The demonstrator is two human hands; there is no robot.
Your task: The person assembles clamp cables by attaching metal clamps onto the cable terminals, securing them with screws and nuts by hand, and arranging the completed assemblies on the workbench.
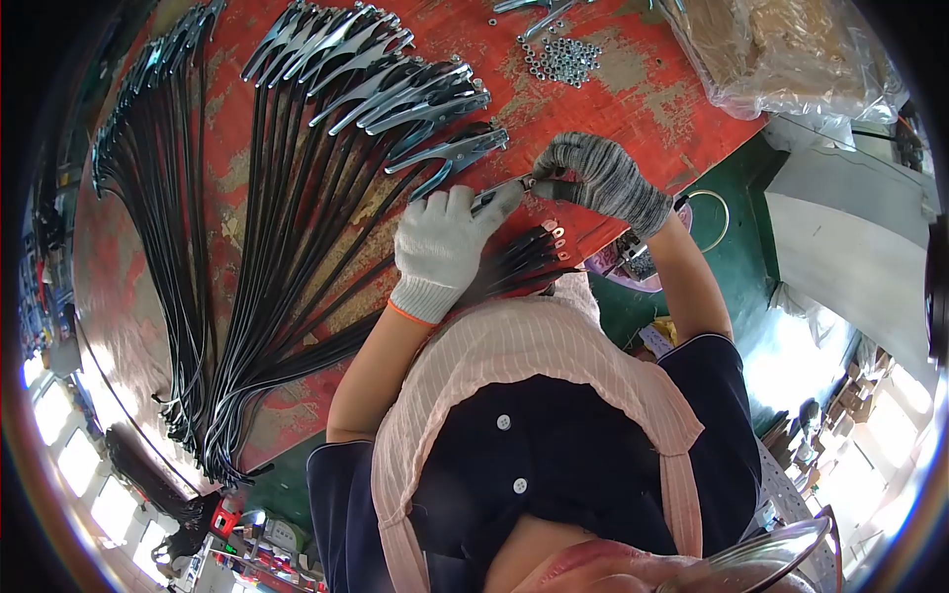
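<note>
My left hand (440, 242), in a white knitted glove, is wrapped round a metal clamp (484, 202) near the table's front edge. My right hand (598, 180), in a grey mottled glove, has its fingers closed at the clamp's right end; what they pinch is too small and covered to name. Just above my left hand lies another silver clamp (453, 154). Black cables with copper ring lugs (557, 237) lie below and between my hands.
Rows of silver clamps (341, 49) on black cables (282, 198) cover the left of the red table (633, 148). Small nuts (563, 61) are piled at the back. A plastic-wrapped package (801, 54) lies back right. Below the table edge stands a pink basin (645, 281).
</note>
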